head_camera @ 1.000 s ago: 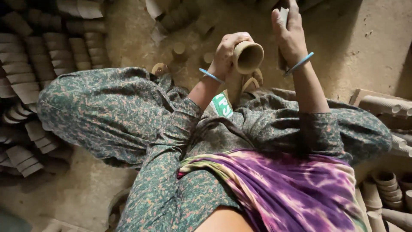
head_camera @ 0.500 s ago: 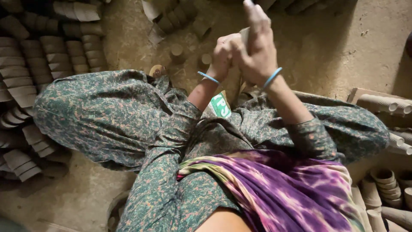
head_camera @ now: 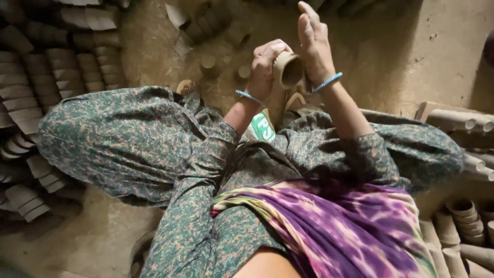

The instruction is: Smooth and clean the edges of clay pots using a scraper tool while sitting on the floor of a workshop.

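**Clearance around the hands**

Beyond the fingertips (head_camera: 307,10), bare dirt floor (head_camera: 411,56) lies open toward the right. Loose clay cups (head_camera: 208,62) stand near the left hand (head_camera: 265,67). Stacked cup rows (head_camera: 62,72) block the far left; more stacks (head_camera: 463,216) crowd the lower right. The person's knees (head_camera: 118,139) close off the space beneath the wrists.

small tan clay cup (head_camera: 287,69), tilted sideways, mouth showing
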